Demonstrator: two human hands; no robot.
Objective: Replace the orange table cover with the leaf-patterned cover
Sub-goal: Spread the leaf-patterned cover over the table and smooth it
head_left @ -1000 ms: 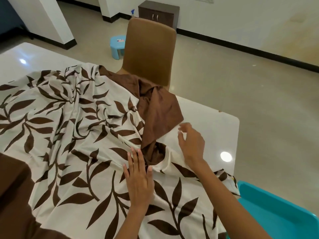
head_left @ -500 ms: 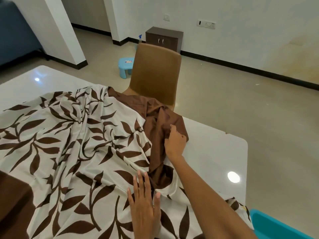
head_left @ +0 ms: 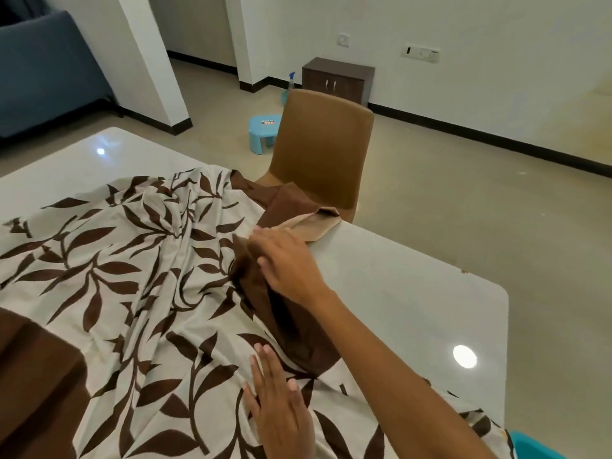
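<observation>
Leaf-patterned cover (head_left: 139,293) lies bunched and wrinkled over the near-left part of the white table (head_left: 414,293), not spread yet. Left hand (head_left: 281,412) is flat on it, fingers straight, likely pinning the cloth so it doesn't slide while the other hand works. Right hand (head_left: 284,263) reaches forward onto the brown folded section (head_left: 291,207); fingers look curled into the fabric, probably gripping a fold to pull it open toward the far edge, though the pinch itself is hidden. No orange cover visible, so judged already off. Bare tabletop runs right and far-left, so room to spread there. Brown chair (head_left: 324,150) sits tight against the far edge, and the fold's tip hangs near it; may snag.
</observation>
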